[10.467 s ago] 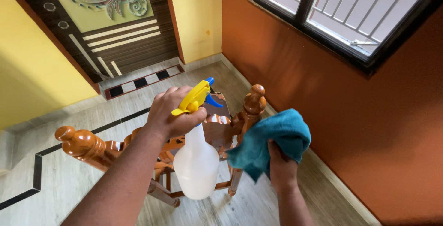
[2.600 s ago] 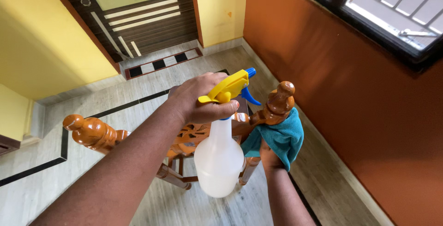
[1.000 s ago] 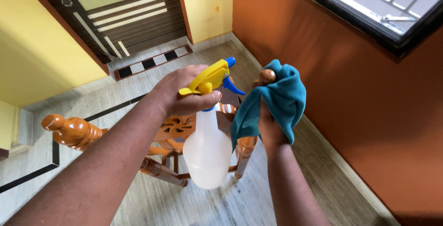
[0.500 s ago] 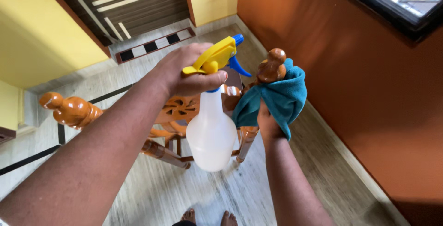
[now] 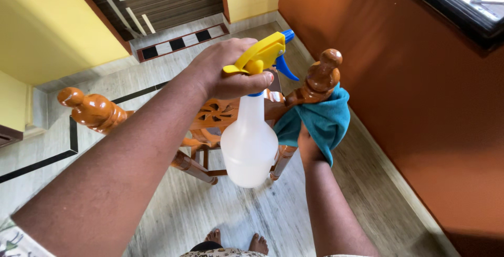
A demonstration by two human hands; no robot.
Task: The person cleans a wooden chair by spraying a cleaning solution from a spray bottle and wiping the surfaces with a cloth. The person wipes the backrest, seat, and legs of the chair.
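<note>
Gripping the neck of a white spray bottle (image 5: 249,144) under its yellow trigger head, the left hand (image 5: 223,73) holds it upright in front of the carved back of a glossy wooden chair (image 5: 210,123), with the blue nozzle pointing away toward the far side. The right hand (image 5: 308,147) is closed on a teal cloth (image 5: 321,123), pressing it against the chair's right post just below the rounded finial (image 5: 321,76); the cloth wraps the post's outer side while the knob itself stands bare above it. The left finial (image 5: 89,107) sits well apart, uncovered and shiny. The work in hand looks like wiping the right post, with the bottle held ready but not aimed at the wood. A sensible next move would call for a firm rub along the turned grooves, which need the cloth folded into them, or for turning the nozzle toward the carved rail. Bare feet (image 5: 236,242) stand on the pale tiled floor (image 5: 220,215) below.
</note>
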